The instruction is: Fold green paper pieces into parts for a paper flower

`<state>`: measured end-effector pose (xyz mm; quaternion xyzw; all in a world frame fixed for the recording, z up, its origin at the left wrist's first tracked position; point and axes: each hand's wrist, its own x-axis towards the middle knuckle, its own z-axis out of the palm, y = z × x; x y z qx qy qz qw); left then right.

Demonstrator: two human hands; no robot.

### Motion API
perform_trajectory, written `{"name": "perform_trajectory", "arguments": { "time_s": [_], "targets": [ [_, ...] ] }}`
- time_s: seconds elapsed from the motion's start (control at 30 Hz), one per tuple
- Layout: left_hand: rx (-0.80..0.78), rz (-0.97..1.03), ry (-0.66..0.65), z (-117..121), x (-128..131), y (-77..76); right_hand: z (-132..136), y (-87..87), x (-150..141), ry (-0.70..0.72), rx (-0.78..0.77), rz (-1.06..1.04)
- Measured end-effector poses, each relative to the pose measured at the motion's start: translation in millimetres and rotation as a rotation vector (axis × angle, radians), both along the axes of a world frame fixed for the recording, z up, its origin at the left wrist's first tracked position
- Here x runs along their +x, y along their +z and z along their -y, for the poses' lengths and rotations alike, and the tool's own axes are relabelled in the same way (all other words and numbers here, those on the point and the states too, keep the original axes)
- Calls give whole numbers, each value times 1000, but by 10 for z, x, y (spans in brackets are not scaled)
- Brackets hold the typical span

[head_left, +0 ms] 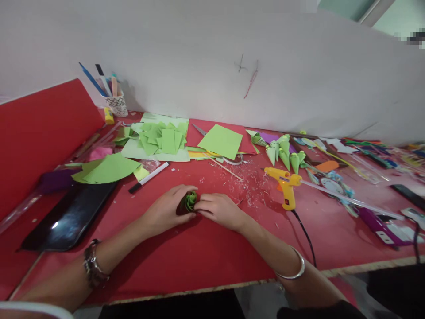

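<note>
A rolled coil of green paper (190,200) sits between my two hands, its spiral layers facing up. My left hand (168,210) curves around its left side, thumb in front and fingers behind. From the right, my right hand (221,210) presses its closed fingertips against the coil's edge; the exact contact is partly hidden. A white marker with a black cap (149,177) lies just beyond my left hand. To the right rests a yellow glue gun (283,181) with a clear glue stick in its back.
Green paper squares (168,139) are heaped at the back, near a larger green sheet (221,141). Several green paper cones (284,153) stand behind the glue gun. A black phone (69,217) lies at left, a pen cup (116,104) by the wall. Paper scraps litter the red table (212,266).
</note>
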<state>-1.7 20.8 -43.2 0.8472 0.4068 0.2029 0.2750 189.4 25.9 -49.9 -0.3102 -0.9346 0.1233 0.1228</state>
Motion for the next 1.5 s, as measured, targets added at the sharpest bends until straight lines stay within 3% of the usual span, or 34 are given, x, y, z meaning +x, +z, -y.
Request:
{"name": "perform_trajectory", "arguments": {
  "time_s": [0.23,0.57,0.93,1.13,1.5],
  "targets": [
    [41,1,-30,-3,10,-39,10,19,-8,-2,29,32],
    [24,-8,-66,-16,-22,-55,-26,-5,27,-3,-141,-104],
    [15,-10,-92,-35,-44,-70,-11,22,33,-13,-145,-110],
    [30,10,-90,-32,-30,-71,-14,1,44,3,-66,-62],
    [23,5,-115,-36,-27,-42,30,89,23,67,252,189]
  ]
}}
